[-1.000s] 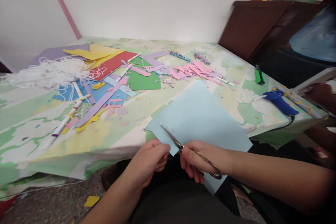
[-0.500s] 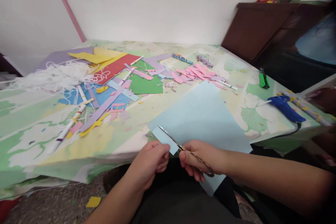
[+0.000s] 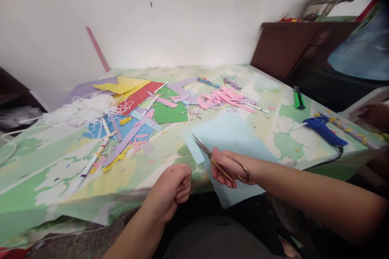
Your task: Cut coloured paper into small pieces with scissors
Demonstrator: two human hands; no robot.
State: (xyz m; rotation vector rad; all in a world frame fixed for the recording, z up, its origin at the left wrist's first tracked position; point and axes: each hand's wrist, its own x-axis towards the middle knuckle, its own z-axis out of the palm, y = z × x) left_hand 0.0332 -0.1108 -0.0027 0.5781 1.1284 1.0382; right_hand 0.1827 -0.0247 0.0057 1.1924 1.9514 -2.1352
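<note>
My right hand (image 3: pixel 226 168) grips a pair of scissors (image 3: pixel 209 154) with gold-coloured handles, blades slightly apart and pointing up and left. Beneath them is a light blue paper sheet (image 3: pixel 235 133), overhanging the table's front edge near my lap. A partly cut strip (image 3: pixel 195 151) stands off the sheet's left side, by the blades; where it joins the sheet is blurred. My left hand (image 3: pixel 170 188) is curled closed in front of the table edge, left of the sheet and apart from the strip. Nothing shows between its fingers.
Pink paper scraps (image 3: pixel 229 98) lie beyond the sheet. White string (image 3: pixel 82 111), coloured paper and marker pens (image 3: pixel 91 166) cover the table's left side. To the right are a blue glue gun (image 3: pixel 326 130) and a green utility knife (image 3: pixel 299 98). A dark cabinet (image 3: pixel 279 50) stands behind.
My left hand has let go of the blue strip and sits apart from it. The scissors have shifted, their blades now off the strip's middle. The view has tilted upward.
</note>
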